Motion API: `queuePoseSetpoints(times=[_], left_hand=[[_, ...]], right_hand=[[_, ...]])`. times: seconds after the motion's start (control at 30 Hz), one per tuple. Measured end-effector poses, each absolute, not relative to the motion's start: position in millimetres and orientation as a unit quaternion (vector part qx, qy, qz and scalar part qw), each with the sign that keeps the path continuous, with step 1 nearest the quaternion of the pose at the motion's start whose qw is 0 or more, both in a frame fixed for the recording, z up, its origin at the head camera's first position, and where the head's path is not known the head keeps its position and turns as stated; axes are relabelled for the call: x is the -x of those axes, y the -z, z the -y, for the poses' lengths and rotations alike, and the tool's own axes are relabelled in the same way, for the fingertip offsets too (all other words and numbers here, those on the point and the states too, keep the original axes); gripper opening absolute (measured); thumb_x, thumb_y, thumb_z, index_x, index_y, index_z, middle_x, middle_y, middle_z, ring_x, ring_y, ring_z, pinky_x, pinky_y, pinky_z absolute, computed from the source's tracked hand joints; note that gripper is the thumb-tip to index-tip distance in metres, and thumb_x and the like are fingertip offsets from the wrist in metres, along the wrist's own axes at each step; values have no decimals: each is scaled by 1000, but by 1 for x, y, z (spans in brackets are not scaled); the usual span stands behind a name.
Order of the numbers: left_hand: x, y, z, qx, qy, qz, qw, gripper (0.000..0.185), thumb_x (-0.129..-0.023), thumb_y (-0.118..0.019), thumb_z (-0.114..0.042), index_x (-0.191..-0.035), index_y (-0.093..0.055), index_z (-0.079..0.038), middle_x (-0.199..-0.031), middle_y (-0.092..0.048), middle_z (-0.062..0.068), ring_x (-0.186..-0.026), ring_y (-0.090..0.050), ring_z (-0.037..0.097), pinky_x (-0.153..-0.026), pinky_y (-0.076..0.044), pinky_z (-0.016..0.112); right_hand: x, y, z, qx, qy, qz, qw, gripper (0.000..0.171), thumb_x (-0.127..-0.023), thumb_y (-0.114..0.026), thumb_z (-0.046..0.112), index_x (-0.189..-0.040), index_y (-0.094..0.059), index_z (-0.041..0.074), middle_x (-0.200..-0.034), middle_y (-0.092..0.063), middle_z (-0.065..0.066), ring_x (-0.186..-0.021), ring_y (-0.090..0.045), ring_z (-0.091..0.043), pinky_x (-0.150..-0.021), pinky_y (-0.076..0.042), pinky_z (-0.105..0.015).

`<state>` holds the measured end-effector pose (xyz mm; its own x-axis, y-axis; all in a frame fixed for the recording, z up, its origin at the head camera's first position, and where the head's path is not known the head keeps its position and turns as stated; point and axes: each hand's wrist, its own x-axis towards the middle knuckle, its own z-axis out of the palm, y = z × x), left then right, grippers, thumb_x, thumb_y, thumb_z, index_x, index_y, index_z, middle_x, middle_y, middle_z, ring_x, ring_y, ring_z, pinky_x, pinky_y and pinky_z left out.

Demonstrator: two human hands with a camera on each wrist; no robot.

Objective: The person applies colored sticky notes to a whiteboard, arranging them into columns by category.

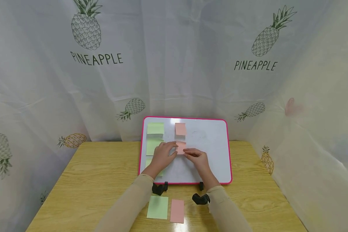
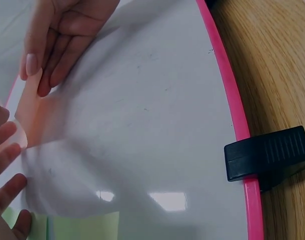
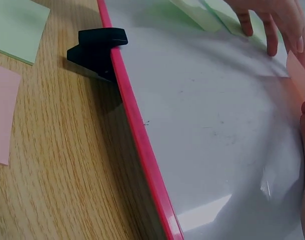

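Observation:
A pink sticky note [image 1: 181, 147] lies against the middle of a pink-framed whiteboard [image 1: 210, 151], its lower edge lifted off the surface in the wrist views. My left hand [image 1: 163, 154] pinches it along the left side. Thumb and finger of my right hand [image 1: 199, 159] pinch its lower right corner. Directly above is another pink sticky note [image 1: 180, 129] stuck on the board. A column of green sticky notes, with a top one [image 1: 155, 128] and a middle one [image 1: 153, 147], runs down the board's left side; my left hand and forearm partly cover the lowest.
The board leans back on black stand clips [image 2: 267, 154] at its lower edge. On the wooden table [image 1: 104, 170] in front lie a green sticky-note pad [image 1: 158, 207] and a narrower pink pad [image 1: 177, 211]. A pineapple-print curtain [image 1: 174, 64] hangs behind and at both sides.

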<state>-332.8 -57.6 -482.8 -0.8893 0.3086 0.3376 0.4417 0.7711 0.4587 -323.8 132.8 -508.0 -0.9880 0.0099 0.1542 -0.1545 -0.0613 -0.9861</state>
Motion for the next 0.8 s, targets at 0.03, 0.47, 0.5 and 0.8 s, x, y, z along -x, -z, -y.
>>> queuePoseSetpoints(times=[0.03,0.47,0.5,0.8], left_hand=[[333,482,57,200,271,934,121,27,-95,-63,-31,-119,-68,-20,-137,-56,-2,-117,-50,26,-91,-41,48],[331,483,52,196,203,950,133,28,-92,-66,-33,-119,-68,-23,-142,-52,-3,-109,-49,21,-82,-41,39],[331,484,52,196,199,951,133,29,-92,-65,-33,-119,-68,-24,-142,-51,-3,-109,-48,21,-82,-41,39],[329,481,51,201,167,957,129,30,-93,-65,-33,-121,-67,-25,-145,-48,-4,-112,-46,22,-83,-40,40]], right_hand=[[324,508,-133,-53,-722,687,57,18,-81,-75,-5,-99,-72,-10,-109,-69,-17,-99,-67,-19,-83,-53,-28],[326,506,-137,-101,-627,769,76,20,-81,-78,4,-101,-75,1,-108,-70,-13,-91,-66,-19,-71,-54,-25],[327,505,-138,-97,-618,776,77,21,-81,-78,5,-102,-75,3,-108,-70,-10,-90,-66,-19,-70,-53,-25],[338,502,-138,-82,-498,856,113,34,-80,-81,10,-112,-75,18,-102,-63,1,-83,-54,-17,-68,-48,-28]])
